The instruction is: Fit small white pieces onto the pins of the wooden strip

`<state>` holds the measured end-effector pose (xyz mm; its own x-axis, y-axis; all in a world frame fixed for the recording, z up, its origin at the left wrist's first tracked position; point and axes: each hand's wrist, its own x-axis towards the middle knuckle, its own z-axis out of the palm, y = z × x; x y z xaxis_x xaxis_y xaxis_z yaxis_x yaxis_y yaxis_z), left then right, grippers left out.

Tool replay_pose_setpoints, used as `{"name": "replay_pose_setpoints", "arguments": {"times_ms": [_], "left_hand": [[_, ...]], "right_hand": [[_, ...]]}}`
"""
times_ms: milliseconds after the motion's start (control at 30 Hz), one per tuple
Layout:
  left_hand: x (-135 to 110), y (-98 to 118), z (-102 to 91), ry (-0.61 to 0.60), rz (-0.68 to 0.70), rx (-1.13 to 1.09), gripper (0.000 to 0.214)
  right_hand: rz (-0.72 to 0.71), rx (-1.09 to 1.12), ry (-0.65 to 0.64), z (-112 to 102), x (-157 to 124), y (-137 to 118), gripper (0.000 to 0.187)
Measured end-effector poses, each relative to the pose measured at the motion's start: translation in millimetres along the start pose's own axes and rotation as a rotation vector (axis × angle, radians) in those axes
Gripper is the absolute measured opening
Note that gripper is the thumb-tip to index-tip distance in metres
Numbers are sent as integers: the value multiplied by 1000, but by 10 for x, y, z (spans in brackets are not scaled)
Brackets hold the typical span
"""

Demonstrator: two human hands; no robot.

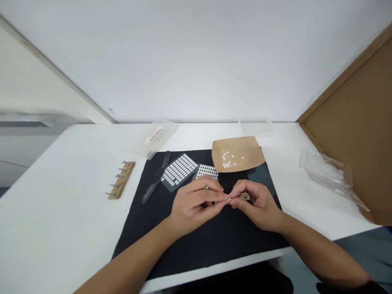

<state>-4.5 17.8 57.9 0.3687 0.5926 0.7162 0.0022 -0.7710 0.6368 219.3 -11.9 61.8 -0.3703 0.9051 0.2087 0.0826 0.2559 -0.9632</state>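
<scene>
Pinched between the closed fingers of the left hand (196,204) and right hand (259,207), the tiny white piece (229,198) could slip and drop onto the black mat (196,245).

Hands: two, left hand (196,203) and right hand (259,205). White piece (229,198): one, between their fingertips. Dotted sheets: two, larger sheet (179,170) and smaller sheet (208,170), just beyond left hand. Paper tray (254,153): one, beyond right hand. Wooden strip (121,179): one, five pins, well left of left hand. Black mat (202,245): one, beneath both.
</scene>
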Motion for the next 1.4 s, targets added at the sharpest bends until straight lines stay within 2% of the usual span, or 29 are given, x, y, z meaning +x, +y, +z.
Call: {"name": "replay_pose_setpoints", "arguments": {"times_ms": [133, 333, 500, 633, 933, 1133, 1267, 1400], "left_hand": [[21, -8, -29, -6, 127, 175, 17], [-43, 5, -49, -29, 194, 344, 14], [-68, 45, -66, -70, 286, 491, 12], [-72, 42, -69, -86, 322, 520, 13], [-74, 29, -10, -48, 263, 455, 14], [-25, 35, 42, -7, 159, 306, 16], [-27, 17, 52, -2, 110, 292, 18], [-76, -35, 59, -16, 39, 369, 18]], "right_hand": [[68, 82, -8, 25, 2, -4, 10], [101, 127, -33, 35, -14, 5, 19], [156, 210, -67, 41, -5, 13, 16], [159, 198, -76, 47, 9, 5, 13], [204, 249, -53, 89, -5, -16, 12], [177, 242, 7, 82, -6, -36, 16], [168, 135, 23, 13, 23, -57, 21], [128, -83, 117, -114, 64, -66, 17]]}}
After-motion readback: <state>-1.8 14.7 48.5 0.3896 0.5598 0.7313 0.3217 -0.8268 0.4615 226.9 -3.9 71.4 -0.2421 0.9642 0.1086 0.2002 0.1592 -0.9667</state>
